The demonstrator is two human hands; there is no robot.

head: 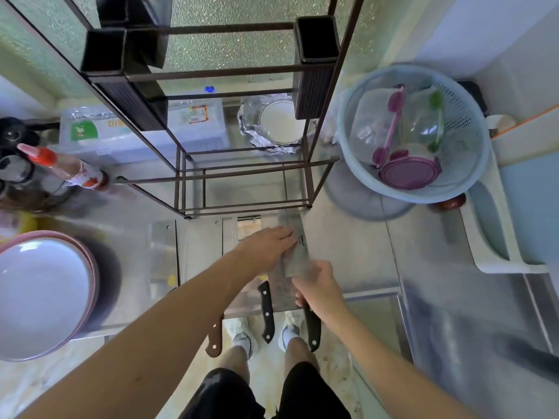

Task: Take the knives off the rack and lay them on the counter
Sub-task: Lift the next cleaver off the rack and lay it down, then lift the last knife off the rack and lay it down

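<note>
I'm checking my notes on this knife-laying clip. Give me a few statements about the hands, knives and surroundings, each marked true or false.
1. The right hand grips the cleaver by its black handle. True.
2. The left hand lies flat on the cleaver's blade. True.
3. The blue basket is left of the rack. False: it is right of the rack.
4. The black-handled knife hangs on the rack. False: it lies on the counter.
</note>
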